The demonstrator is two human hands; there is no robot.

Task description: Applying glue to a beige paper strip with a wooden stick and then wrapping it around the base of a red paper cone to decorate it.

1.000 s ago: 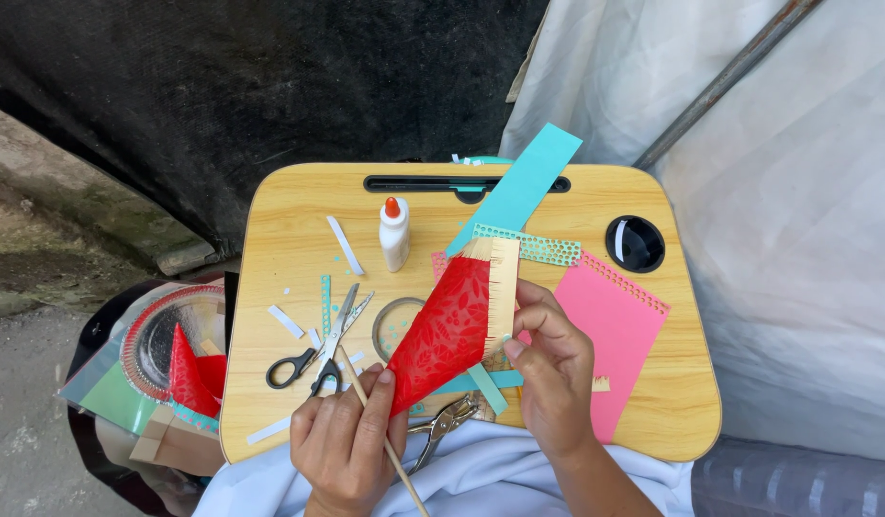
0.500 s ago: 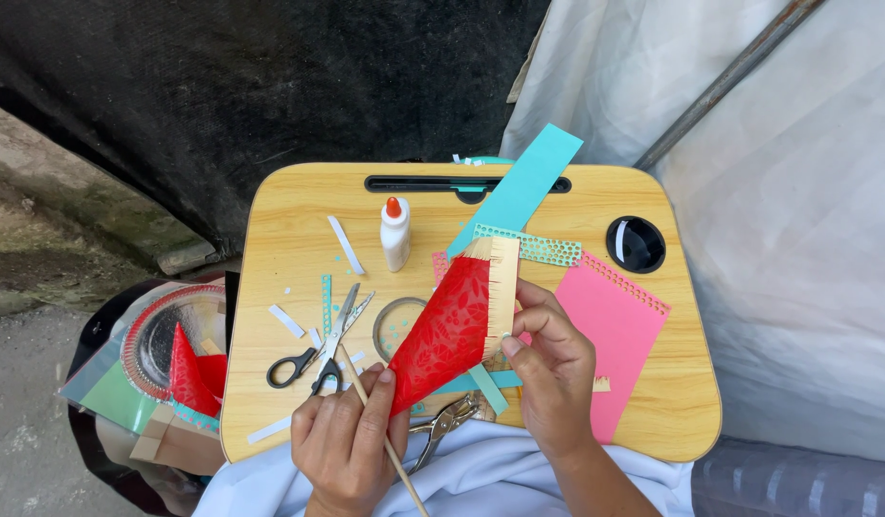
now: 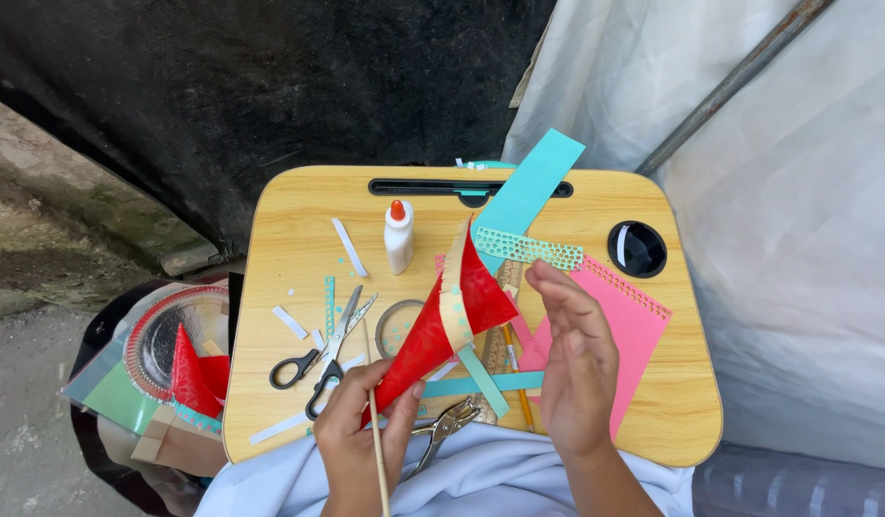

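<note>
From the head camera, looking down, the left hand (image 3: 361, 436) is clenched around the narrow tip of a red paper cone (image 3: 433, 330), with a thin wooden stick (image 3: 375, 431) pinched along the same fingers. The cone rises up and to the right from that hand, its wide mouth edged with a tan paper band (image 3: 454, 297), and it is lifted above the wooden table (image 3: 289, 230).

The right hand (image 3: 578, 369) is released and grips nothing; its palm is turned toward the cone and its fingers (image 3: 557, 292) stand just beside the cone's open end, and I cannot tell whether they touch it.

Just left of the left hand lie black-handled scissors (image 3: 323, 359), and right below the cone's tip a metal hole punch (image 3: 447, 426) rests at the table's near edge. Beyond the left hand, further up the table, a white glue bottle (image 3: 398, 236) with an orange cap stands upright. Under and to the right of the right hand lies a pink notebook (image 3: 638, 330); above its fingers are a perforated teal strip (image 3: 524, 249) and a longer teal paper strip (image 3: 528, 187).
</note>
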